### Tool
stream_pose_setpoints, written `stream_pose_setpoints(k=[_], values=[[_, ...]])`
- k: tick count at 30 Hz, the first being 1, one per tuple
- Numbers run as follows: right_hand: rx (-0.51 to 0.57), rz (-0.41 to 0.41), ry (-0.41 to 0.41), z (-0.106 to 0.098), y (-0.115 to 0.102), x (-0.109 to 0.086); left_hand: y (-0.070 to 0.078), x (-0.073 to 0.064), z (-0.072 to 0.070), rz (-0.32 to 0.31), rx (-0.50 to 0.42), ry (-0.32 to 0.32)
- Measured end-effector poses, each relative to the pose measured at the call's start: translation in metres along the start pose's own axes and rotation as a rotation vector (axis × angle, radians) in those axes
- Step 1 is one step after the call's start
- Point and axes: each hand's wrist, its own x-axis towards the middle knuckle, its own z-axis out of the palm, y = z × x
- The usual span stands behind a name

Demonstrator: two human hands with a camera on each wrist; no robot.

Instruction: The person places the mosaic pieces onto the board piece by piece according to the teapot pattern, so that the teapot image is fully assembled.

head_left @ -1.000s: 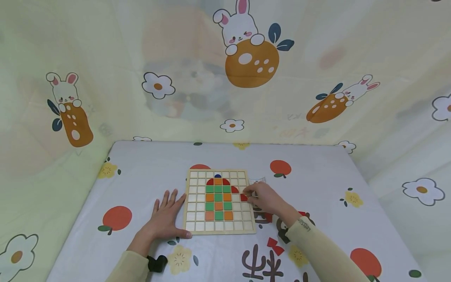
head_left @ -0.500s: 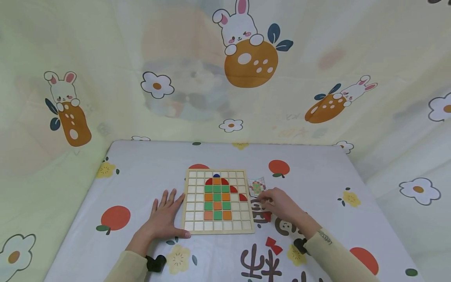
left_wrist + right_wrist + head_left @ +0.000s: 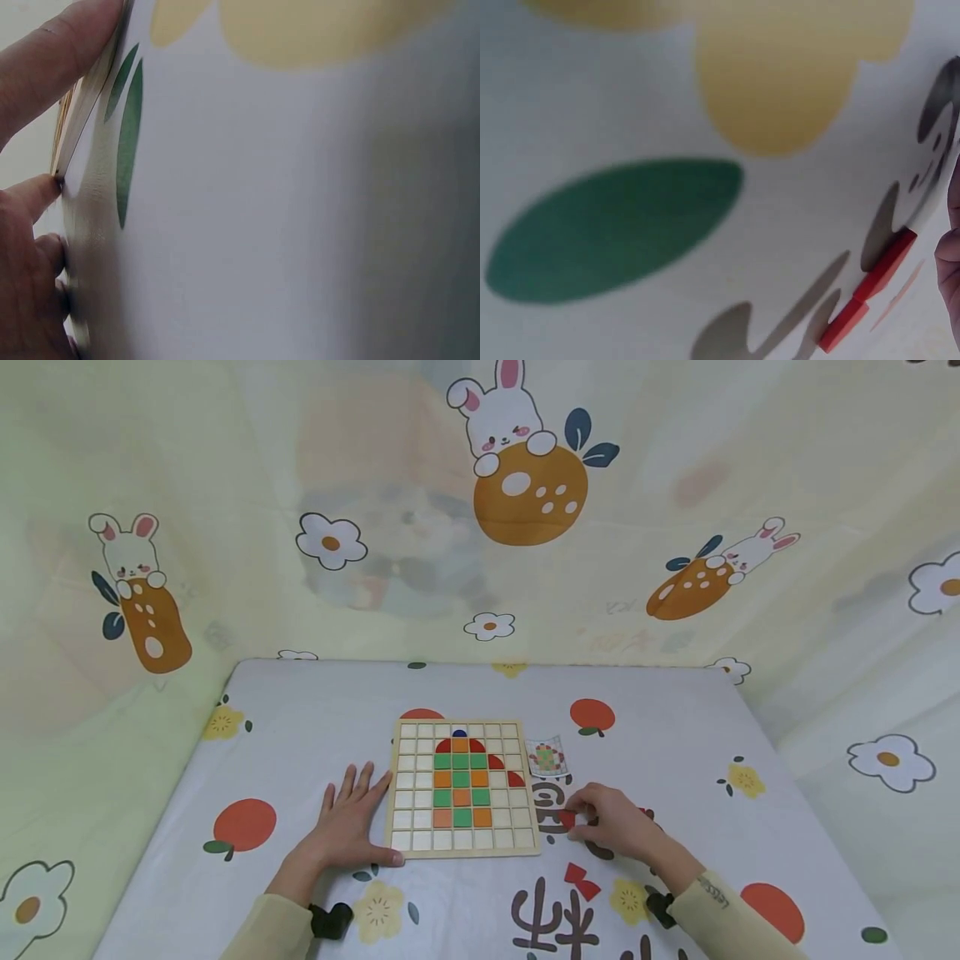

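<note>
A wooden grid board (image 3: pixel 527 852) lies on the table. Green, orange, red and blue pieces make a figure on it, with red quarter-round pieces (image 3: pixel 515 779) stepping down its right side. My left hand (image 3: pixel 348 822) spreads beside it, thumb at the lower left corner and index fingertip at the left edge. In the left wrist view, the thumb (image 3: pixel 52 56) meets the board's edge. My right hand (image 3: pixel 618 822) is right of the board, index finger and thumb parted; no piece shows between them. A small picture card (image 3: pixel 547 757) lies near the board's upper right corner.
The table's white cloth (image 3: pixel 315 710) carries printed fruit, flowers, dark lettering and red bows (image 3: pixel 582 881). A patterned curtain (image 3: pixel 405 635) rises behind the table. Dark bands (image 3: pixel 330 921) sit at both wrists.
My right hand has drawn away from the red quarter-round piece at the board's right side, moving right and nearer to me. The card is uncovered. My left hand has stayed at the board's edge.
</note>
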Motion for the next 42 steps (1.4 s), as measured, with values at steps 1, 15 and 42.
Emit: stream_pose_setpoints(k=[1,15,42], values=[[0.003,0.007,0.002,0.001,0.0,0.0,0.0,0.0,0.0,-0.001,-0.002,0.001],[0.085,0.055,0.024,0.004,-0.004,0.0,0.0,0.0,0.0,0.001,-0.016,-0.001],[0.315,0.027,0.081,0.004,-0.024,0.017,-0.001,0.001,0.001,-0.009,-0.01,-0.009]])
